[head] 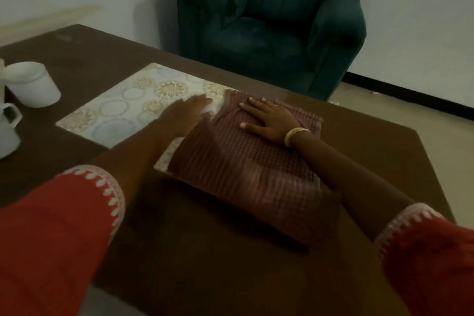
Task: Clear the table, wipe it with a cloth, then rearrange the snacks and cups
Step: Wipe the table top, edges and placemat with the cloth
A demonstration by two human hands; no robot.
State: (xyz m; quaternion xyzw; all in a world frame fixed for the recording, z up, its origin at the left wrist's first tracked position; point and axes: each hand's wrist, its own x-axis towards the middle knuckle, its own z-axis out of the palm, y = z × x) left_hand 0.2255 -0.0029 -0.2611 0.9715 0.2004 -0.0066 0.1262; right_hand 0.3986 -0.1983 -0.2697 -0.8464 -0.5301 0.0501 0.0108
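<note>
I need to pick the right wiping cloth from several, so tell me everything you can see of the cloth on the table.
The cloth is dark red-brown with a fine checked weave, apparently woven cotton. It lies spread flat, roughly rectangular, covering the right end of the patterned mat and some of the dark brown table. Its near part is motion-blurred. The right hand presses flat on its far part with straight fingers; the left hand lies flat at its left edge, mostly on the mat.
</note>
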